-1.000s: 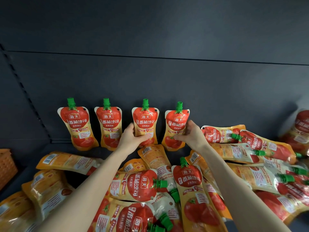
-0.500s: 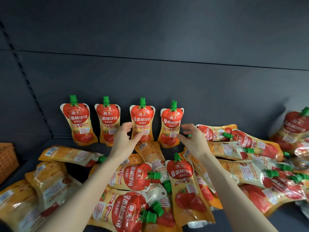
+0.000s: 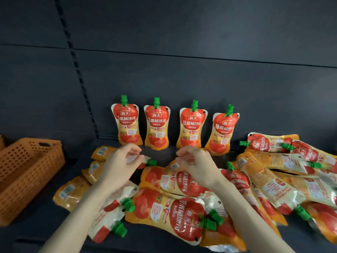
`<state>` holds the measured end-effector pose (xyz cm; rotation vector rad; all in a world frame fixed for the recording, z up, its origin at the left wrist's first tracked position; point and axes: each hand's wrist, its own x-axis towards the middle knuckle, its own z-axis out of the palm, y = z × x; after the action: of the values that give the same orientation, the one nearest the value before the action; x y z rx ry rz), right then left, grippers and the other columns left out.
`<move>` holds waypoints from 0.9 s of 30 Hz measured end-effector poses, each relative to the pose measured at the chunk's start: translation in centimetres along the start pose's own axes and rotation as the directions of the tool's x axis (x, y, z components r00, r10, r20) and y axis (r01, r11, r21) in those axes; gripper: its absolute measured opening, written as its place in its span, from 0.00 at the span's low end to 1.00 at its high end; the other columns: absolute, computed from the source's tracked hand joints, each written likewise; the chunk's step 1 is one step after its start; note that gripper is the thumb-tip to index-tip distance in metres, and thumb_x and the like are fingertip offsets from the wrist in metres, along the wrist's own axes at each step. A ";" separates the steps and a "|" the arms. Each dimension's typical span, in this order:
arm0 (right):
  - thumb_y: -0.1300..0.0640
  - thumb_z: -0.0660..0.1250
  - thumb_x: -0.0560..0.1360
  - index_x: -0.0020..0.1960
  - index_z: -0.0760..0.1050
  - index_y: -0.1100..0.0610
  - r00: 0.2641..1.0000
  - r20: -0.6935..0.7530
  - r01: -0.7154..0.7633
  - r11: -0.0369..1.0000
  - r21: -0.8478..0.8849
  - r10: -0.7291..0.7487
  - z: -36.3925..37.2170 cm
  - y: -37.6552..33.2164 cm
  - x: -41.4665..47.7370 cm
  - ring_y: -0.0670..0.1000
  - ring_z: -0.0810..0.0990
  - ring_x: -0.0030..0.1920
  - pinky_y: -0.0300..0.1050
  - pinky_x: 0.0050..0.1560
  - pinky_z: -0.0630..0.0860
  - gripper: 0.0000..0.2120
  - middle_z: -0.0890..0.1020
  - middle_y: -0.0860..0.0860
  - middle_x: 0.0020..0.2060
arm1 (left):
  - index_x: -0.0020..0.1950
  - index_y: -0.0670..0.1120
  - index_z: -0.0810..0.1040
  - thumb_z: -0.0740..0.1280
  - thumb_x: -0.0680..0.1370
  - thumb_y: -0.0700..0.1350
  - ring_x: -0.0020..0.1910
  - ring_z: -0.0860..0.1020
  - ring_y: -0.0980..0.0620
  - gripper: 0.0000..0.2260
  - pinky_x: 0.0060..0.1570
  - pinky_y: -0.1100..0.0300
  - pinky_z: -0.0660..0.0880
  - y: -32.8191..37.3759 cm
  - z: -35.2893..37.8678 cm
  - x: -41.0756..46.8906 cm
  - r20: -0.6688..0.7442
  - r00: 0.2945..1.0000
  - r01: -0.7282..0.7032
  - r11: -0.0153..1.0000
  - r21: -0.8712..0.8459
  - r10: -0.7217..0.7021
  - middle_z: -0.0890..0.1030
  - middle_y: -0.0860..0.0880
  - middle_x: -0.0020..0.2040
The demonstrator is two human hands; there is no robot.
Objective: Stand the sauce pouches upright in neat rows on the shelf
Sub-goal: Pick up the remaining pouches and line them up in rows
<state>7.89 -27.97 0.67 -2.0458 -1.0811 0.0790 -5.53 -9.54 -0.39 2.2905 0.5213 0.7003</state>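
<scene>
Several red-and-yellow sauce pouches with green caps stand upright in a row against the dark back wall, from the leftmost pouch (image 3: 125, 125) to the rightmost pouch (image 3: 223, 132), which leans slightly. Many more pouches lie flat in a pile (image 3: 169, 212) across the shelf floor and off to the right (image 3: 273, 181). My left hand (image 3: 118, 165) hovers with bent fingers over a lying pouch whose green cap (image 3: 151, 162) pokes out beside the fingertips. My right hand (image 3: 197, 165) hangs over another lying pouch (image 3: 164, 179), fingers curled down and apart. Both hands are motion-blurred and hold nothing that I can see.
An orange perforated plastic basket (image 3: 27, 172) sits on the shelf at the left. The dark shelf floor (image 3: 36, 225) shows between the basket and the pile. A slotted upright rail (image 3: 80, 84) runs down the back wall.
Both hands have let go of the two right-hand upright pouches and dropped toward the pile in front. The view has shifted, bringing the orange basket into sight.
</scene>
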 end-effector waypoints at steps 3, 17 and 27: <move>0.58 0.66 0.76 0.55 0.77 0.59 0.998 0.065 0.003 1.000 0.009 -0.003 3.0 -2.2 1.0 0.48 0.80 0.51 0.39 0.51 0.76 0.10 0.81 0.51 0.49 | 0.52 0.49 0.78 0.69 0.75 0.47 0.50 0.78 0.58 0.07 0.48 0.63 0.73 -3.2 -2.3 0.3 0.039 0.999 0.022 0.998 0.062 -0.025 0.80 0.56 0.48; 0.47 0.73 0.69 0.58 0.75 0.54 0.932 0.179 -0.286 0.942 -0.174 0.315 10.0 -3.9 4.4 0.50 0.77 0.52 0.42 0.48 0.75 0.21 0.79 0.50 0.54 | 0.64 0.61 0.71 0.66 0.68 0.67 0.68 0.59 0.54 0.25 0.62 0.47 0.54 -9.9 -5.3 4.5 0.401 0.916 -0.155 0.934 0.323 0.013 0.68 0.60 0.67; 0.51 0.74 0.69 0.49 0.80 0.52 0.976 -0.057 -0.191 0.950 0.246 0.211 9.4 -5.5 4.3 0.47 0.81 0.49 0.48 0.51 0.80 0.11 0.83 0.49 0.47 | 0.68 0.61 0.69 0.65 0.72 0.61 0.63 0.65 0.50 0.24 0.64 0.49 0.58 -10.6 -4.4 4.7 0.304 0.943 -0.203 0.959 0.198 0.137 0.71 0.57 0.63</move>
<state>3.28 -17.35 -0.71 -1.9158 -0.7694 0.2160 -6.32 2.45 -3.48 2.6203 0.2767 0.3902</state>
